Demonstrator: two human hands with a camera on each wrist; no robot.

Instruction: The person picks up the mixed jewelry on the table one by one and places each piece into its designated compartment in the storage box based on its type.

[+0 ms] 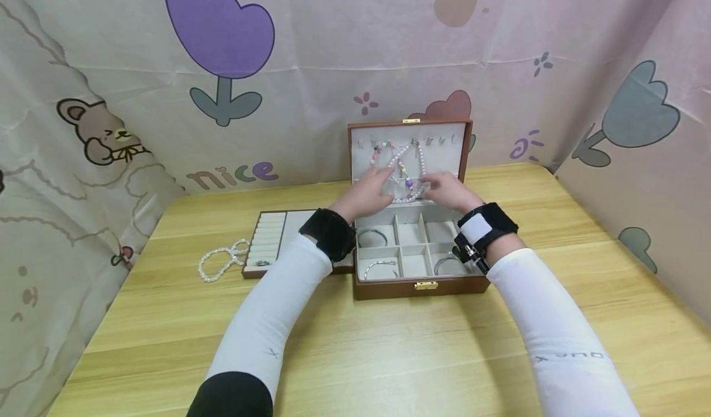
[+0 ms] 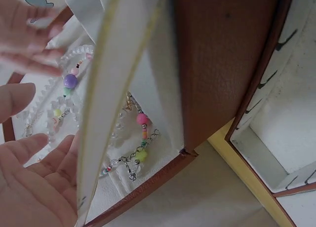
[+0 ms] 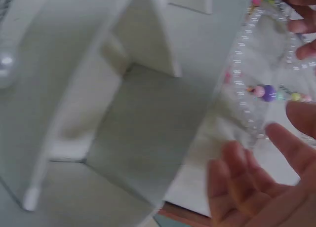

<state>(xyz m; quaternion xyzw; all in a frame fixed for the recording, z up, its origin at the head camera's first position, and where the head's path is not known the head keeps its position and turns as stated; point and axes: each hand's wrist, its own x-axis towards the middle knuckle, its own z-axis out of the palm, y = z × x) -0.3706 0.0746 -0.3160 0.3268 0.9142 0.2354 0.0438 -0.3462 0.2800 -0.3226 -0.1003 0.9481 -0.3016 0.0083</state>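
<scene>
Where necklaces (image 1: 409, 183) hang, left grip (image 1: 366, 194) and right grip (image 1: 451, 192) spread loosely.

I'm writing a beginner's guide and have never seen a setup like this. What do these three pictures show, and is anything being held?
There is no machine here: a person works with a bare left hand and right hand. The wide picture comes from a camera on the head, looking forward and down; the two close ones come from each wrist. On the table stands an open jewelry box with silvery bangles in its compartments. To its left are a tray and a pearly white strand. Both hands are at the bead strands inside the raised lid; neither plainly grips anything.
</scene>
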